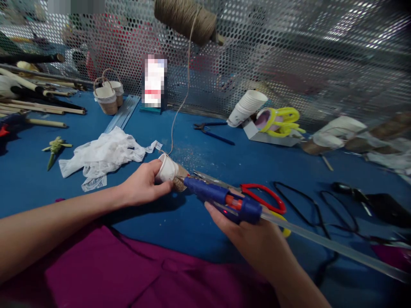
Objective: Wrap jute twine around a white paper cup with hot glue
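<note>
Paper cup (168, 168) over the bench (189, 235), pinched near its rim by left hand (143, 185) fingers, the nearer hand. Long axis tilted: mouth up-left by the left fingers, base down-right, toward the right fingers. Right hand (257, 239) fingers curled round glue gun (208, 190), nozzle at cup's base end, contact unclear. Cup white, brown wrap (180, 184) round lower part, looks like twine.
</note>
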`<state>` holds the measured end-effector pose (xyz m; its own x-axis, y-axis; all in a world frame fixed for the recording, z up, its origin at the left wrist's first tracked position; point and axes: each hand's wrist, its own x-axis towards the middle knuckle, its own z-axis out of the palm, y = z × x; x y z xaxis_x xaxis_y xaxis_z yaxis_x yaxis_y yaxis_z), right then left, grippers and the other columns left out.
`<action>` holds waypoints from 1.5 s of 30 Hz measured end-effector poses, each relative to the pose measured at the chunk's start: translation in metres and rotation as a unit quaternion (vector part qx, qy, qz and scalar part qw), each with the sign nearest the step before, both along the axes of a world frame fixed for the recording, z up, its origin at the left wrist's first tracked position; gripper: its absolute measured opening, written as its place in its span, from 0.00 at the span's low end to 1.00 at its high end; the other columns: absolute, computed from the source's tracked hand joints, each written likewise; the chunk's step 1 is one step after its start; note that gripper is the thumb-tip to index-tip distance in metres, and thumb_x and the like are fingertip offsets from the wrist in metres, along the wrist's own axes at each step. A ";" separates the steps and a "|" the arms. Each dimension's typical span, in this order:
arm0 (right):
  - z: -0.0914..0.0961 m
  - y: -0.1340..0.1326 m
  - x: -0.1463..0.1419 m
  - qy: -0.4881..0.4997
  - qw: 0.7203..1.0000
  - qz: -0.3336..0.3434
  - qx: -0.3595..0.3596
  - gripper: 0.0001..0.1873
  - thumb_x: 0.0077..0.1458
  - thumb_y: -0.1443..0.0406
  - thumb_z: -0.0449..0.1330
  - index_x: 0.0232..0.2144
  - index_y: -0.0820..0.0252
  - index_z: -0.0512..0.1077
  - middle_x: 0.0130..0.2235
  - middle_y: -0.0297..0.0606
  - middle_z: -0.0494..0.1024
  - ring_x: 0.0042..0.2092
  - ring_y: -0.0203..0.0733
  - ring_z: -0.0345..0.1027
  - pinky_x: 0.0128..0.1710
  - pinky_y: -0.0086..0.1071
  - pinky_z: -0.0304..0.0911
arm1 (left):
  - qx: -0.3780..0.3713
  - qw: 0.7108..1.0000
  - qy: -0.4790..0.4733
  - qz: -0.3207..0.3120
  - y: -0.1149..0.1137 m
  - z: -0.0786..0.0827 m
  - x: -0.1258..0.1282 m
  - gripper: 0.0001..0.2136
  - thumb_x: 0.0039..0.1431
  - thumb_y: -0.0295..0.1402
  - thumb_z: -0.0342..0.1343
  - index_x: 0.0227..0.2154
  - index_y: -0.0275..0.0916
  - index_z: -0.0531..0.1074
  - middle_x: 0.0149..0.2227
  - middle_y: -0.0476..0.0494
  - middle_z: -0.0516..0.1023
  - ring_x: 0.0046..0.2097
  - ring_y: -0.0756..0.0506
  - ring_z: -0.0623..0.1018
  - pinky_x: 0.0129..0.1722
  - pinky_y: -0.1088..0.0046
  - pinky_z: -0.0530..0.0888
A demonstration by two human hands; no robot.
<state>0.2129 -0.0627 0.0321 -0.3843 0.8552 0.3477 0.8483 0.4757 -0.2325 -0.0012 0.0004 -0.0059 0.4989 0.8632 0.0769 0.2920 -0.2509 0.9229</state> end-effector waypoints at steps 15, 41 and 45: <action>0.007 0.002 -0.009 -0.001 1.000 0.012 -0.017 0.11 0.52 0.67 0.50 0.25 0.53 0.72 0.22 0.33 0.76 0.24 0.39 0.70 0.24 0.31 0.67 | 0.036 0.999 0.003 -0.002 0.002 -0.007 -0.002 0.10 0.50 0.31 0.49 0.35 0.32 0.68 0.34 0.38 0.74 0.34 0.46 0.73 0.35 0.67 0.72; -0.010 -0.002 0.006 -0.300 0.936 0.035 0.179 0.22 0.45 0.77 0.52 0.36 0.50 0.75 0.22 0.35 0.76 0.28 0.40 0.68 0.27 0.31 0.58 | 0.185 0.979 0.044 -0.073 0.004 0.003 -0.006 0.04 0.48 0.26 0.48 0.27 0.34 0.67 0.32 0.42 0.72 0.37 0.45 0.71 0.38 0.68 0.69; -0.008 -0.003 0.008 -0.213 0.969 0.050 0.111 0.20 0.48 0.75 0.50 0.36 0.50 0.74 0.26 0.35 0.77 0.32 0.41 0.71 0.30 0.33 0.62 | 0.151 0.986 0.043 -0.057 0.005 0.000 -0.007 0.07 0.49 0.28 0.49 0.31 0.32 0.68 0.32 0.41 0.71 0.32 0.47 0.70 0.33 0.70 0.69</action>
